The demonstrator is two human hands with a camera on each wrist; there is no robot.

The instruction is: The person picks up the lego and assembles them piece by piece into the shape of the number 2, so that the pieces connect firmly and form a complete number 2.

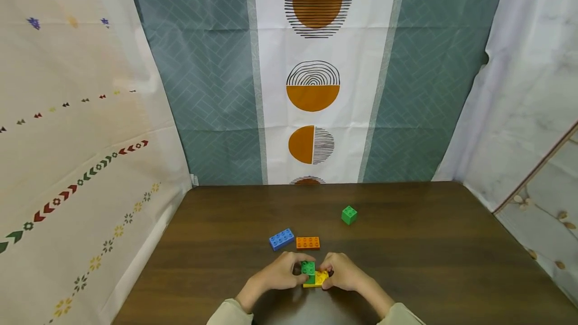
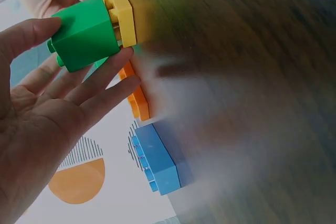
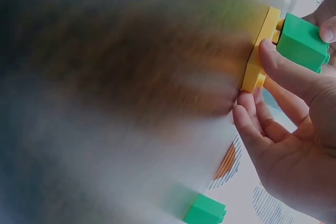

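Observation:
My left hand (image 1: 283,271) holds a green block (image 2: 86,32) between thumb and fingers, its studs facing up. Under it a flat yellow brick (image 3: 257,59) lies on the table, and some yellow studs show in a thin gap beneath the green block. The green block stands over the left end of the yellow brick. At the other end, my right hand (image 1: 345,272) pinches the yellow brick, thumb on the near side and fingers at the end and far side.
Just beyond the hands lie a blue brick (image 1: 281,239) and an orange brick (image 1: 308,243), side by side. A second green block (image 1: 349,215) stands farther back to the right. Patterned cloths hang behind the brown table (image 1: 217,224) and at its sides.

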